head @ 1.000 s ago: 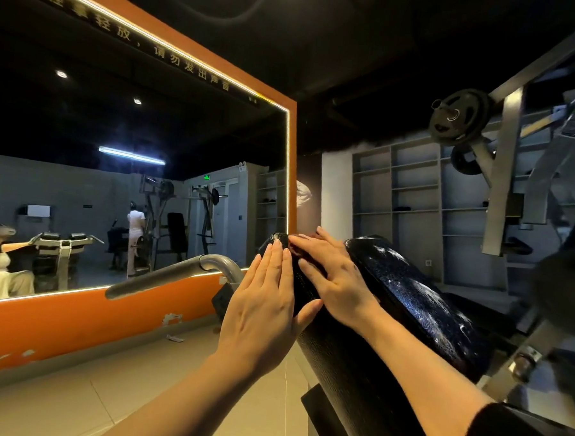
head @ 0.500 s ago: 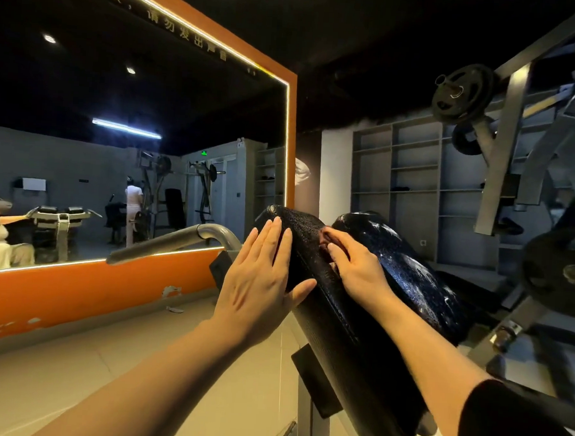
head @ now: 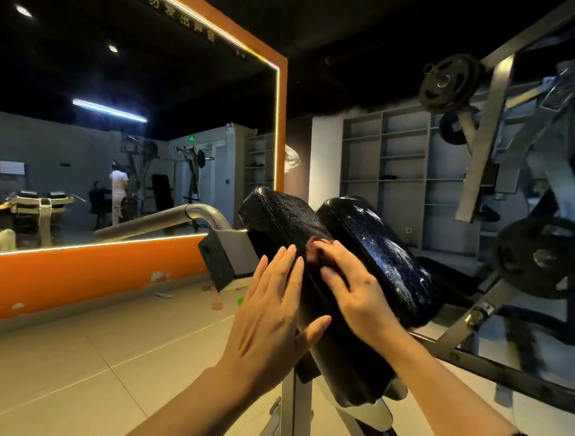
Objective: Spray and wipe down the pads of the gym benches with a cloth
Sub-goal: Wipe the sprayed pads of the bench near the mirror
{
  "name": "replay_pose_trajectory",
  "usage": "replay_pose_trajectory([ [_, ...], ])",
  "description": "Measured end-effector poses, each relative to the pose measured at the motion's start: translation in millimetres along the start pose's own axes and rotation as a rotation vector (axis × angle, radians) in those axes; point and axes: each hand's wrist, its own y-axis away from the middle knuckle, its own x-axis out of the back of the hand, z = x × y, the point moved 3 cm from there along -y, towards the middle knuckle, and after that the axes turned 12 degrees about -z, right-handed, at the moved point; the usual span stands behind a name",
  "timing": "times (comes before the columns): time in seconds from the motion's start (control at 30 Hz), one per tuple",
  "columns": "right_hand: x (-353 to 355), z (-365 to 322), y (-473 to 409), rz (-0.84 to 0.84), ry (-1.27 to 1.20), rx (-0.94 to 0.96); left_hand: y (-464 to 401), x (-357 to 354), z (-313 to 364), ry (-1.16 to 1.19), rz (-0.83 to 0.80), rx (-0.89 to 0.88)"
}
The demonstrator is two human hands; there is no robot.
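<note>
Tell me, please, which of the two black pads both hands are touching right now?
The left-hand pad, nearer the mirror. The left hand lies flat against its side and the right hand presses on its face. The right-hand pad, glistening wet, is untouched.

Chinese characters "请勿发出声音" on mirror frame (head: 203, 11).

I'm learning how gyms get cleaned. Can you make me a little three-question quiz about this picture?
1. True or false: the left hand lies flat against the side of the near black pad.
2. Which hand rubs the dark cloth on that pad? A left, B right.
3. Fill in: the far pad looks shiny and ____ with droplets.

Key: 1 true; 2 B; 3 wet
</note>
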Motion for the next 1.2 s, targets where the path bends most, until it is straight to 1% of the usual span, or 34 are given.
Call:
replay_pose_trajectory([
  [0.07,10.5,22.0,5.8,0.034,-0.011,-0.192,5.1,-2.0,4.2,0.001,-0.009,-0.01],
  [0.1,11.8,24.8,11.3,0.039,-0.022,-0.225,7.2,-2.4,6.1,0.001,-0.011,-0.014],
  [0.17,6.5,10.9,23.3,0.018,-0.056,-0.152,10.4,-4.3,10.3,-0.002,-0.019,-0.022],
  [0.23,-2.6,-6.2,34.7,-0.059,-0.047,-0.039,11.6,-7.5,17.2,0.007,-0.033,-0.026],
  [0.27,-2.8,-7.0,39.3,-0.085,-0.039,-0.03,11.6,-9.1,21.6,0.011,-0.042,-0.029],
  [0.3,1.4,-0.3,41.7,-0.09,-0.034,-0.077,11.7,-10.4,26.3,0.011,-0.052,-0.03],
  [0.37,13.4,15.7,48.3,-0.074,-0.033,-0.248,13.6,-12.1,34.2,0.003,-0.068,-0.026],
  [0.4,14.9,19.1,53.6,-0.068,-0.043,-0.291,14.8,-12.3,37.4,0.003,-0.067,-0.027],
  [0.43,12.9,16.6,59.0,-0.068,-0.064,-0.27,16.1,-12.7,40.4,0.011,-0.063,-0.033],
  [0.53,-2.7,-3.5,74.1,-0.123,-0.066,-0.064,19.1,-16.0,47.2,0.079,-0.037,-0.052],
  [0.57,-3.4,0.6,76.4,-0.128,-0.045,-0.072,19.6,-17.1,48.8,0.088,-0.032,-0.054],
  [0.67,10.4,28.6,78.4,-0.043,0.008,-0.256,22.5,-18.4,50.9,0.063,-0.061,-0.051],
  [0.7,11.4,31.3,80.9,-0.008,0.017,-0.289,23.6,-17.7,50.9,0.059,-0.064,-0.054],
  [0.73,8.9,28.6,84.3,0.016,0.005,-0.275,24.3,-17.2,51.4,0.06,-0.063,-0.059],
  [0.8,-1.4,15.3,91.7,0.019,-0.019,-0.141,25.8,-16.7,52.3,0.076,-0.054,-0.066],
  [0.87,-4.2,8.8,96.9,0.026,0.03,-0.033,26.3,-15.8,54.0,0.091,-0.033,-0.072],
  [0.9,-1.5,17.6,97.7,0.057,0.057,-0.048,26.8,-15.7,54.5,0.09,-0.027,-0.077],
  [0.97,7.5,43.6,98.9,0.152,0.139,-0.175,28.3,-15.5,54.2,0.087,-0.029,-0.086],
  [1.0,12.7,52.3,97.9,0.196,0.146,-0.234,28.8,-14.5,53.6,0.085,-0.03,-0.094],
  [1.07,23.3,57.3,92.3,0.305,0.079,-0.322,28.5,-12.6,52.9,0.073,-0.026,-0.12],
  [1.13,30.1,44.6,83.3,0.457,0.022,-0.311,26.8,-12.1,51.7,0.062,-0.022,-0.138],
  [1.17,31.8,34.5,78.3,0.487,0.017,-0.271,25.4,-11.9,51.3,0.057,-0.023,-0.142],
  [1.2,30.4,25.8,72.7,0.433,0.021,-0.217,24.1,-12.1,51.1,0.055,-0.024,-0.144],
])
